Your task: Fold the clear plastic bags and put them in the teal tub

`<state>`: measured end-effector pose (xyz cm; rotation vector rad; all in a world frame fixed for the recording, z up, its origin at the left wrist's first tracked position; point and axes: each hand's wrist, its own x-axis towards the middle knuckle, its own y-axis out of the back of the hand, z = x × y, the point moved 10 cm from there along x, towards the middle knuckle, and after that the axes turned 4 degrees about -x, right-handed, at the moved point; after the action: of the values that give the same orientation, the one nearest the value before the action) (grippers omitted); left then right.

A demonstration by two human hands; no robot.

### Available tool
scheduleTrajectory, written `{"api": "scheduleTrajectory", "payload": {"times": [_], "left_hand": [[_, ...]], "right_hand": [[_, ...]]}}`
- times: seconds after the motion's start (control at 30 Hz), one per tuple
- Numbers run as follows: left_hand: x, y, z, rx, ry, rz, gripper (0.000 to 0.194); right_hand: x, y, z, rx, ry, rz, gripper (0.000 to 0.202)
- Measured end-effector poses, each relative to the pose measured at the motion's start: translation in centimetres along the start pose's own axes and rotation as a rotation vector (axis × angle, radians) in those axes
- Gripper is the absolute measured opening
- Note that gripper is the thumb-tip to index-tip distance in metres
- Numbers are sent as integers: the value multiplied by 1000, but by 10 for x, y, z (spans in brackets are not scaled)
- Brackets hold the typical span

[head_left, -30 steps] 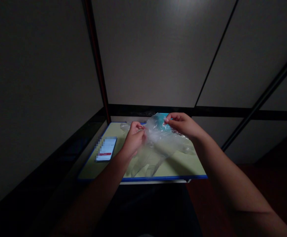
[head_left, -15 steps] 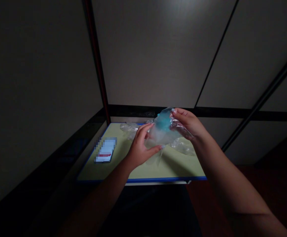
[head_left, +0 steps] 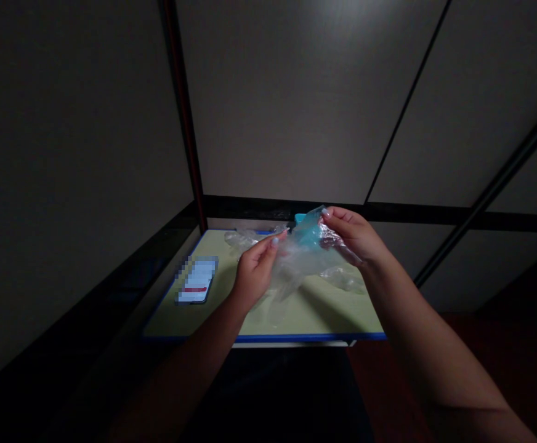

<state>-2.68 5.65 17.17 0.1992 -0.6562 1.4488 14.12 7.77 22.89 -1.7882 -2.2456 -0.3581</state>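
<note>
A clear plastic bag (head_left: 296, 261) is stretched between my two hands above the table. My left hand (head_left: 255, 267) pinches its left edge between thumb and fingers. At its upper right corner, my right hand (head_left: 351, 231) grips the film with thumb and forefinger. Behind the film shows a turquoise object (head_left: 300, 218), partly covered, whose kind I cannot make out. More crumpled clear plastic (head_left: 241, 239) lies on the table behind my left hand, and another clear piece (head_left: 345, 280) lies below my right hand.
The small pale-yellow table (head_left: 231, 317) has a blue edge. A phone (head_left: 197, 280) with a lit, blurred screen lies at its left side. Dark-framed panels (head_left: 287, 111) rise behind the table and on the left.
My left hand has gone from spread fingers around the bag to a pinch on its edge. The bag now hangs flatter and lower. My right hand has hardly moved.
</note>
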Motion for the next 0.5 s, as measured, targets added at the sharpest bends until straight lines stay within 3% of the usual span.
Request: {"api": "scheduleTrajectory", "payload": {"times": [0.2,0.37,0.5], "left_hand": [[13,27,-11,-296,160,182,34],[17,39,-17,-335,228,257,29],[17,39,-22,-353,253,268,32]], "right_hand": [[-6,10,7,-10,-12,35,36],[-10,13,17,-121,-34,5,35],[-12,11,22,-153,-47,-40,34]]}}
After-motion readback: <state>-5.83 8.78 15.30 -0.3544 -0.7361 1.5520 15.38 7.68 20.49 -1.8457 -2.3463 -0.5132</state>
